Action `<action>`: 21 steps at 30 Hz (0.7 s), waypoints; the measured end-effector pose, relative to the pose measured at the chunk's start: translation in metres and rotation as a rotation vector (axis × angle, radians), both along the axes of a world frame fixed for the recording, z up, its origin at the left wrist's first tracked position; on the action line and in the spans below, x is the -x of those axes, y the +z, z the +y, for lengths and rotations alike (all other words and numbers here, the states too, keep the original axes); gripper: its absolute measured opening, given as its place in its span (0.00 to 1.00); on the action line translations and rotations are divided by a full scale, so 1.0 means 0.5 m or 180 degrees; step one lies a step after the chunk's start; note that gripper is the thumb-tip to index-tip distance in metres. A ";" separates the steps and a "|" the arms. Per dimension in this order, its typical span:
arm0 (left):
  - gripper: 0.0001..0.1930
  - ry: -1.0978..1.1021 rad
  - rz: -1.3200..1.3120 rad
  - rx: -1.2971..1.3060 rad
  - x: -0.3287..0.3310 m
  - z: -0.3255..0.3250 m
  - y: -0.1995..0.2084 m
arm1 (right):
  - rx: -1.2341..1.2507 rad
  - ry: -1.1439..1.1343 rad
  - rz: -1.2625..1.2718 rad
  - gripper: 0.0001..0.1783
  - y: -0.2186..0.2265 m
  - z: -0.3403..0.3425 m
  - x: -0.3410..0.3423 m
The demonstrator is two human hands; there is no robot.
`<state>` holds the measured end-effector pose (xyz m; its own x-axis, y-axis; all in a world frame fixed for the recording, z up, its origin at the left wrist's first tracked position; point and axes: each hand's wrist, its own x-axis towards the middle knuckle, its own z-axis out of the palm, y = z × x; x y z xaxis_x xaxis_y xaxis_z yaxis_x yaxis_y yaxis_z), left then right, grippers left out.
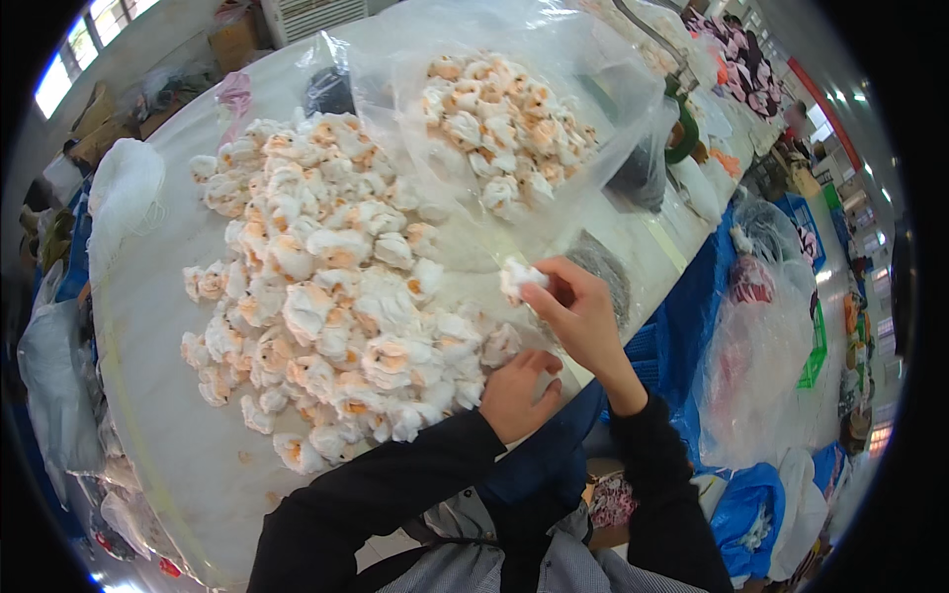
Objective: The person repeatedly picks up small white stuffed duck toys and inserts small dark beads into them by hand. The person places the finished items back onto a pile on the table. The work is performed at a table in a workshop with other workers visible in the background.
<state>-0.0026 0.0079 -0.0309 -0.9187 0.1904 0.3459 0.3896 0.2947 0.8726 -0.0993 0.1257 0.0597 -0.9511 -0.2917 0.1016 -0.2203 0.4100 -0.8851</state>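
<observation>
Head view: shows right hand (585,304) with thumb and fingertips drawn together, pinching one small white puff (515,280) at its left side, apparently raised over the surface (148,326). Shows left hand (516,397) nearer the body and to the left of the right hand, fingers loosely curled and parted from the thumb, with nothing visible in hold. Cannot tell whether in contact with the loose puff (501,344) just beyond its knuckles.

Shows a wide heap of white puffs (326,257) with orange-tan patches to the left of both hands, and further puffs (504,128) within a clear plastic bag (618,64) beyond the right hand.

Handling, by judgement: looks very light, soft and springy, unlikely to slip, easily squashed or pulled out of shape. Suits a gentle thumb-and-fingertip pinch around the fuller body rather than at a thin outer lobe; calls for little force.

Edges and room: shows the near edge of the surface close by the left hand, leaving little margin on the body side. Shows a wrapped dark grey packet (601,282) just to the right of the right hand, with blue sheeting (692,331) past the edge farther right. Offers a narrow bare gap between right hand and heap. Warrants care with the loose film beyond, liable to catch.
</observation>
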 end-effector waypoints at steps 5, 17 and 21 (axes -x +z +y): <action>0.24 -0.0270 -0.1178 -0.1212 -0.004 -0.023 0.027 | 0.1460 -0.0711 -0.0257 0.06 -0.059 0.082 -0.136; 0.30 -0.0533 -0.2283 -0.1955 0.012 -0.022 0.057 | 0.1386 -0.1162 -0.0470 0.10 -0.107 0.098 -0.235; 0.29 -0.0475 -0.2138 -0.2132 -0.001 -0.017 0.068 | 0.1238 -0.1060 -0.0082 0.11 -0.110 0.094 -0.234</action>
<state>-0.0020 -0.0005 0.0030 -0.9471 0.2756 -0.1646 -0.2601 -0.3583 0.8966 0.0177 0.1727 0.0048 -0.9896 0.0823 0.1177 -0.1099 0.0934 -0.9895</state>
